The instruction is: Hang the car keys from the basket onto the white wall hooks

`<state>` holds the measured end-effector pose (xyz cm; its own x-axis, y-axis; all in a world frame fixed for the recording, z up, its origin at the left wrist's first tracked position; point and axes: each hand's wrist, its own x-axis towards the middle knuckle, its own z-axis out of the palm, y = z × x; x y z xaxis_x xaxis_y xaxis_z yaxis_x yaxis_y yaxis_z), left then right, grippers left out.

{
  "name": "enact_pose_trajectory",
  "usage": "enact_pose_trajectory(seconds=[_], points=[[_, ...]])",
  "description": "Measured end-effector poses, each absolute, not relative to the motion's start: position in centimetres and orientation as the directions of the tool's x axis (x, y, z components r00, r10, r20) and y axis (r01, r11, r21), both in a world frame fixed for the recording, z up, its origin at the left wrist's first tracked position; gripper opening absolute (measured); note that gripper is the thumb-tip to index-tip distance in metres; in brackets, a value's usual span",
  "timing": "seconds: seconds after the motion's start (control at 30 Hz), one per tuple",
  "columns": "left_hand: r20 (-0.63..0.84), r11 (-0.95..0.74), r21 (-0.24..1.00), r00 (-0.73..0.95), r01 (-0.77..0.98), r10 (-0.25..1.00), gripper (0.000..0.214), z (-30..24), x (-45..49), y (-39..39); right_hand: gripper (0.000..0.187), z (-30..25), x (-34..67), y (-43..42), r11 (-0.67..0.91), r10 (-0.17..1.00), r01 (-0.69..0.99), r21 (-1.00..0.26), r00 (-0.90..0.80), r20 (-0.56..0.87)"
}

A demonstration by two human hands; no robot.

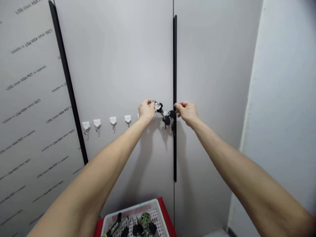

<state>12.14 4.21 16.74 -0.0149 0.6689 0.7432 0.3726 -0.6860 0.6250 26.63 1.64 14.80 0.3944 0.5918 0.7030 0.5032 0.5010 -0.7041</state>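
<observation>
A bunch of keys point(166, 120) with dark heads is stretched between my two hands in front of the pale cabinet door. My left hand point(146, 110) pinches it at its left end, by a silver key and a dark-headed one. With thumb and fingers closed, my right hand point(188, 113) grips the right end, at a black-headed key beside the long black door handle point(175, 65). Several keys dangle between the hands. Behind the bunch, a white hook is partly covered, and my left hand hides most of another.
White adhesive hooks, such as this hook point(113, 121), run in a row along the door to the left. Below stands a white basket point(160, 214) holding more keys, on something red point(168, 217). A second black handle point(66, 72) borders the printed panel. A wall point(278, 98) rises at right.
</observation>
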Motion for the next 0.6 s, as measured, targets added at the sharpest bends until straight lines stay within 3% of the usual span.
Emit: enact_pose_trajectory(seconds=[0.1, 0.2, 0.3, 0.43, 0.6], points=[[0.653, -0.64, 0.695, 0.084, 0.327, 0.752, 0.023, 15.9, 12.1, 3.7, 0.007, 13.4, 27.0, 1.8, 0.518, 0.65, 0.373, -0.77, 0.413, 0.638], [0.381, -0.486, 0.806, 0.332, 0.339, 0.863, 0.034, 13.1, 12.5, 2.9, 0.005, 11.4, 26.5, 2.1, 0.527, 0.676, 0.266, -0.807, 0.445, 0.588], [0.197, -0.362, 0.883, 0.465, 0.298, 0.863, 0.038, 10.0, 13.5, 2.6, 0.005, 9.8, 25.6, 2.0, 0.526, 0.735, 0.123, -0.841, 0.431, 0.523], [0.146, -0.26, 0.936, 0.41, 0.237, 0.9, 0.024, 8.0, 15.1, 3.1, 0.008, 8.8, 24.5, 1.3, 0.476, 0.848, -0.019, -0.879, 0.272, 0.454], [0.159, -0.241, 0.962, 0.451, 0.129, 0.878, 0.018, 7.5, 15.6, 3.9, 0.009, 8.0, 24.1, 1.1, 0.455, 0.871, -0.131, -0.881, 0.27, 0.41]])
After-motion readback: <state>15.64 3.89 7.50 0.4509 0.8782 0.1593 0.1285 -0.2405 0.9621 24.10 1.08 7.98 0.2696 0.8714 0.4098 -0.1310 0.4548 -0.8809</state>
